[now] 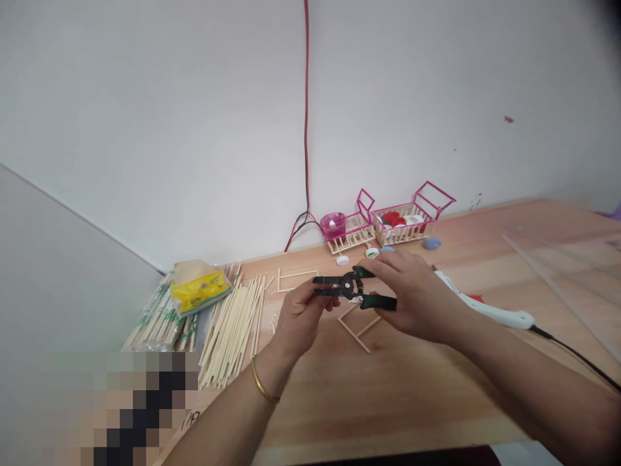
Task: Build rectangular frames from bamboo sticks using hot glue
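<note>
My right hand [412, 291] is closed around the dark green handles of black wire strippers [348, 285], whose jaws point left. At the tips of those jaws, my left hand [303, 317] has its fingers pinched together; whatever they hold is hidden. Below the tool, a partial frame of thin wooden sticks [359, 335] lies on the wooden table [369, 401]. Another stick frame [297, 281] lies behind my left hand.
Loose wooden sticks [233, 330] lie at left, beside wrapped bundles [150, 310] and a yellow packet [200, 288]. Two pink-trimmed stick carts [350, 238] stand by the wall. A white glue gun [485, 307] with a black cord lies at right.
</note>
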A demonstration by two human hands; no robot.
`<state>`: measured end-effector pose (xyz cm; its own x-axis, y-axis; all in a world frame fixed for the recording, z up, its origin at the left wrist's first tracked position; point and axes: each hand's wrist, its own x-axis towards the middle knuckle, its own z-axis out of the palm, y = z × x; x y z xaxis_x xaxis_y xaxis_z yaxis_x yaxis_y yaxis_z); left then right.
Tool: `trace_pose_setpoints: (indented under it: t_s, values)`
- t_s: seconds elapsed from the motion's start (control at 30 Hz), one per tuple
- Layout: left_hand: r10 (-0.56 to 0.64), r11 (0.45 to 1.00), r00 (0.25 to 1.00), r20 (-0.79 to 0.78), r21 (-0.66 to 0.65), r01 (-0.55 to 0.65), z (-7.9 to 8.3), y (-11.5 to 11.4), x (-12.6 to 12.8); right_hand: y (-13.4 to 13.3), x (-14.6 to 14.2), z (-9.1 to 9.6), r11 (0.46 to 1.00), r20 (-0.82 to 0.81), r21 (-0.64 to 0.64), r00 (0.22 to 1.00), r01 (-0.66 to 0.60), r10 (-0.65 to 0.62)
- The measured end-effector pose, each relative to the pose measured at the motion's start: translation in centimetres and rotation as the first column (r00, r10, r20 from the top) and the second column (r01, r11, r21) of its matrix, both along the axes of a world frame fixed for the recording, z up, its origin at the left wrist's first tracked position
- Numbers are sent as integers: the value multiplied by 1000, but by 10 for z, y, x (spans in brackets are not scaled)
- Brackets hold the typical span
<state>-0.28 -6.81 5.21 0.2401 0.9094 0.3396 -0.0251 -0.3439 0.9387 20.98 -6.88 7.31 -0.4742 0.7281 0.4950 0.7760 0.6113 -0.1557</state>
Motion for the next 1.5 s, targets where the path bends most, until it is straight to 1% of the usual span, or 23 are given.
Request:
trace_pose_setpoints:
  t_s: [0.13, 0.2, 0.23, 0.3, 0.33, 0.37, 0.43, 0.47, 0.5, 0.53, 0.57, 0.6, 0.63, 0.67, 0.77, 0.8, 0.87, 0.93, 1.03, 1.1, 1.27, 1.43, 1.5]
  values:
    - [1, 999, 999, -33, 52, 1, 4, 1, -2, 1, -4, -1, 999, -79, -36, 997, -27, 24]
    - [-27, 999, 1000, -7, 34, 27, 5, 2, -2, 2, -7, -1, 996, -210, -72, 977, -62, 45]
    - [-41, 999, 999, 19, 6, 41, 6, 2, -2, 2, -8, -1, 992, -300, -103, 953, -77, 43]
    - [-59, 996, 995, 75, -62, 64, 6, 2, -1, 1, -8, -1, 968, -492, -212, 870, -132, 10]
    - [-61, 993, 993, 98, -91, 70, 6, 2, -1, 1, -8, -2, 943, -585, -280, 811, -181, -17]
    - [-57, 991, 992, 109, -115, 70, 6, 2, 0, 0, -7, -2, 908, -669, -338, 742, -248, -47]
    - [-41, 989, 995, 87, -137, 53, 7, 0, 2, -2, -7, -4, 826, -795, -399, 599, -398, -95]
    - [-30, 990, 998, 61, -135, 38, 7, -1, 3, -4, -8, -5, 788, -829, -408, 548, -460, -110]
    - [-19, 992, 999, 31, -128, 22, 7, -3, 4, -6, -10, -6, 756, -843, -420, 525, -502, -119]
    - [-9, 993, 1000, 2, -115, 9, 6, -4, 4, -9, -12, -6, 725, -839, -441, 530, -529, -123]
    - [-1, 995, 1000, -25, -95, -2, 6, -5, 5, -11, -14, -6, 696, -824, -468, 553, -544, -121]
    - [5, 997, 999, -53, -73, -8, 6, -7, 6, -13, -17, -5, 674, -807, -491, 580, -551, -114]
    - [6, 999, 997, -82, -48, -10, 6, -8, 7, -15, -20, -5, 666, -795, -502, 598, -552, -103]
    - [7, 1000, 994, -111, -18, -9, 5, -9, 7, -16, -23, -4, 672, -789, -500, 608, -546, -93]
    - [12, 998, 984, -178, 69, 0, 6, -12, 9, -17, -28, -5, 742, -791, -465, 603, -483, -103]
    - [12, 997, 984, -179, 81, 3, 7, -13, 9, -16, -28, -6, 757, -794, -461, 597, -464, -117]
    - [-9, 998, 991, -130, 60, 17, 7, -14, 11, -16, -29, -8, 749, -796, -465, 594, -472, -120]
    - [-60, 998, 998, -18, -22, 60, 6, -15, 13, -16, -29, -10, 725, -799, -464, 593, -509, -96]
    - [-111, 980, 978, 177, -146, 137, 3, -15, 17, -18, -29, -9, 707, -804, -471, 586, -527, -100]
    - [-106, 970, 962, 252, -187, 156, 2, -15, 19, -18, -30, -8, 694, -811, -480, 573, -536, -118]
    - [-98, 960, 947, 305, -224, 171, -1, -13, 18, -17, -31, -12, 666, -838, -460, 535, -587, -108]
    - [-122, 958, 940, 317, -209, 195, -1, -14, 18, -16, -34, -17, 580, -906, -399, 403, -711, -129]
    - [-124, 968, 943, 308, -171, 184, 0, -14, 18, -16, -36, -17, 564, -905, -403, 404, -720, -131]
